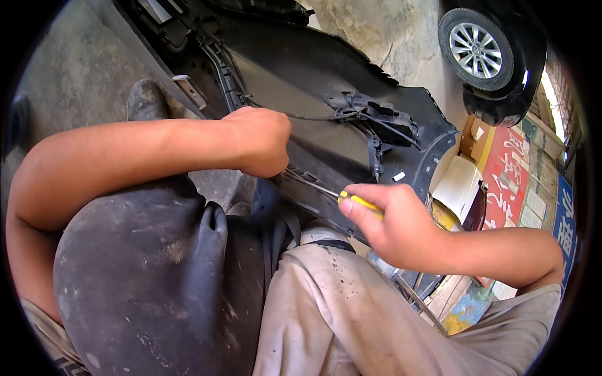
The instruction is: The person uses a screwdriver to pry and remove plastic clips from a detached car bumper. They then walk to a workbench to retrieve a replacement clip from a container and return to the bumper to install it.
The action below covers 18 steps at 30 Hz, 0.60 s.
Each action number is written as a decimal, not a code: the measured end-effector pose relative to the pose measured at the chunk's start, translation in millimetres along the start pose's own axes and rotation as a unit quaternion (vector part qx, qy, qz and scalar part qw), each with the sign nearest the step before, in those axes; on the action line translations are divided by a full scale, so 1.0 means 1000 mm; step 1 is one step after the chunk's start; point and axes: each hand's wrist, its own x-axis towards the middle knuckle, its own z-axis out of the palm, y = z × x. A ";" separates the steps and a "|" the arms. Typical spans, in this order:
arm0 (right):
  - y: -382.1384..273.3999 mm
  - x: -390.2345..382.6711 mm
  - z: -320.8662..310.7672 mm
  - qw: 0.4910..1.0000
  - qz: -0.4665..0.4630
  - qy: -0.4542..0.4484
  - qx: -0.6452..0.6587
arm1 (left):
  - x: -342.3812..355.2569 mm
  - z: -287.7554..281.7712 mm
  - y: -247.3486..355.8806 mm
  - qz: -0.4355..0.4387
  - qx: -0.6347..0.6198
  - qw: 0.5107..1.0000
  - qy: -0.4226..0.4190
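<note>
My right hand [404, 225] grips the yellow and black handle of a screwdriver [360, 202]. Its thin metal shaft points left, toward the edge of a large black plastic car bumper [332, 62] lying across in front of me. Close to the shaft's far end is my left hand [263, 143], closed in a fist at the bumper's near edge. Its fingers are turned away, so what they hold is hidden, and the screwdriver's tip is hard to make out. A thin black cable [307, 117] runs beyond my left hand to a black plastic bracket [373, 113] on the bumper.
A dark car with a silver-spoked wheel [476, 53] stands at the far right. Boards and a red sign [501, 178] lie below it, beside a white curved panel [458, 188]. My shoe [147, 100] is on the concrete floor [75, 69] at left.
</note>
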 end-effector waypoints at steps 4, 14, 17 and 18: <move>-0.034 0.007 -0.010 0.845 0.360 -0.031 0.394 | 0.003 -0.001 -0.001 0.006 -0.003 1.000 -0.007; -0.005 -0.007 -0.042 0.745 -0.389 0.030 -0.540 | -0.003 -0.007 0.004 0.055 0.005 0.998 0.040; -0.013 -0.005 -0.042 0.766 -0.343 -0.045 -0.541 | -0.006 -0.006 0.004 0.052 -0.003 0.998 0.032; -0.013 -0.002 -0.039 0.782 -0.320 -0.067 -0.532 | -0.004 -0.003 0.002 0.048 -0.005 0.998 0.029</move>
